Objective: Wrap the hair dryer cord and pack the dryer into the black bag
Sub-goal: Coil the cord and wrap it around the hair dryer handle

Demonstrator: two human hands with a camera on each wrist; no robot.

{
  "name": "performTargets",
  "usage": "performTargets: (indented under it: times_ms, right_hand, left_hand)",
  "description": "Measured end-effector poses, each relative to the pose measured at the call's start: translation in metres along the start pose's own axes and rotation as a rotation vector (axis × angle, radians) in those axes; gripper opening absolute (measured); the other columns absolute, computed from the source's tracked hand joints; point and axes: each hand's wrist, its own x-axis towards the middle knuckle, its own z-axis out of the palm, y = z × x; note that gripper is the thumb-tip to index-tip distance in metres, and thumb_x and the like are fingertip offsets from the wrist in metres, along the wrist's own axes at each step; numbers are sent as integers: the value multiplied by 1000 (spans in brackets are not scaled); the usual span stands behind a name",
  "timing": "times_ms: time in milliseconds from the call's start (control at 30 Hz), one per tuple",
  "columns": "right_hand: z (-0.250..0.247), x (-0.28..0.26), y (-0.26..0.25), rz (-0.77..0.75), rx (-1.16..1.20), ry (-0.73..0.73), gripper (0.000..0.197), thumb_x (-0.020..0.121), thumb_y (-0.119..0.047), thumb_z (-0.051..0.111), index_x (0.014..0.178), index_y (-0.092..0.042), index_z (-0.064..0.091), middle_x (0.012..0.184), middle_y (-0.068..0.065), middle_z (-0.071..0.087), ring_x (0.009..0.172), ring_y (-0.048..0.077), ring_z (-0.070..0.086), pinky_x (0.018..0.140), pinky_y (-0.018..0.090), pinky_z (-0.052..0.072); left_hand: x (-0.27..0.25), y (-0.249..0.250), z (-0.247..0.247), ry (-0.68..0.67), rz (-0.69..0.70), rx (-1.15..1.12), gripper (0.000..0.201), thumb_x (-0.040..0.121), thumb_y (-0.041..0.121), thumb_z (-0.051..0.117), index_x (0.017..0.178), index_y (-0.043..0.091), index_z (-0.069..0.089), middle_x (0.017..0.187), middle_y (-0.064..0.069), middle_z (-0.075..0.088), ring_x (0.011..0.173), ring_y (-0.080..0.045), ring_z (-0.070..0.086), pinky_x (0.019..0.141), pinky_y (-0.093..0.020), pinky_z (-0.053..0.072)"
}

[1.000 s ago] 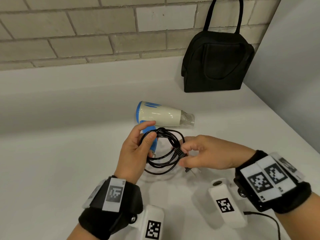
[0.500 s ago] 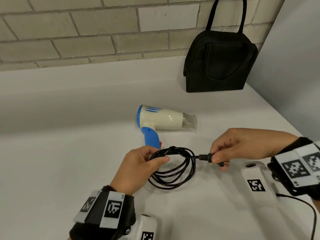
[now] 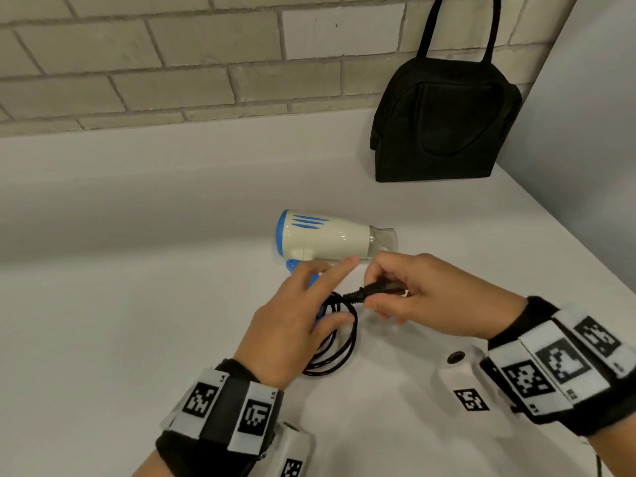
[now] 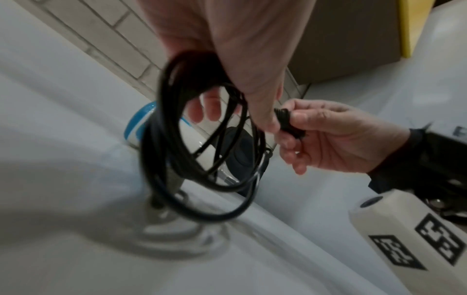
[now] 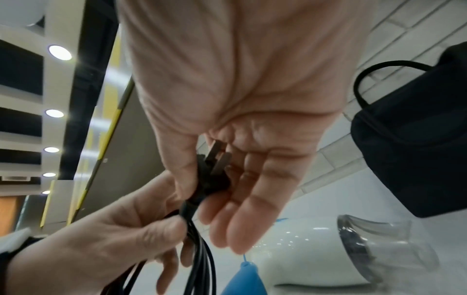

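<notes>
A white and blue hair dryer (image 3: 327, 237) lies on its side on the white counter (image 3: 137, 304), clear nozzle pointing right; it also shows in the right wrist view (image 5: 328, 249). Its black cord is coiled in several loops (image 3: 339, 342) (image 4: 202, 139). My left hand (image 3: 296, 325) holds the coil, thumb pinching the strands, index finger stretched out. My right hand (image 3: 423, 297) pinches the black plug (image 3: 378, 290) (image 5: 215, 175) just right of the coil. The black bag (image 3: 444, 125) stands upright at the back right.
A brick wall (image 3: 172, 56) runs behind the counter, and a pale wall (image 3: 592, 149) borders it on the right next to the bag. Bare counter surface stretches to the left of the dryer.
Both hands have moved up toward the dryer with the cord. The right hand has brought the plug back close to the coil. The left index finger is now extended.
</notes>
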Motion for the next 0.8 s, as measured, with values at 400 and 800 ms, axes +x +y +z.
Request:
performTargets:
  times_ms: [400, 800]
  right_hand:
    - [-13, -5, 11, 66, 0, -57, 2, 84, -26, 57, 85, -24, 57, 74, -4, 68, 74, 11, 62, 69, 24, 46]
    - [17, 51, 46, 274, 17, -30, 4, 83, -26, 60, 81, -22, 61, 73, -3, 59, 65, 12, 54, 62, 23, 45]
  left_hand:
    - [6, -7, 6, -167, -43, -139, 18, 90, 25, 49, 105, 20, 57, 79, 24, 46, 72, 3, 48, 70, -9, 37]
    - [0, -35, 12, 150, -338, -363, 32, 79, 11, 64, 95, 37, 54, 93, 15, 45, 74, 0, 46, 67, 4, 35]
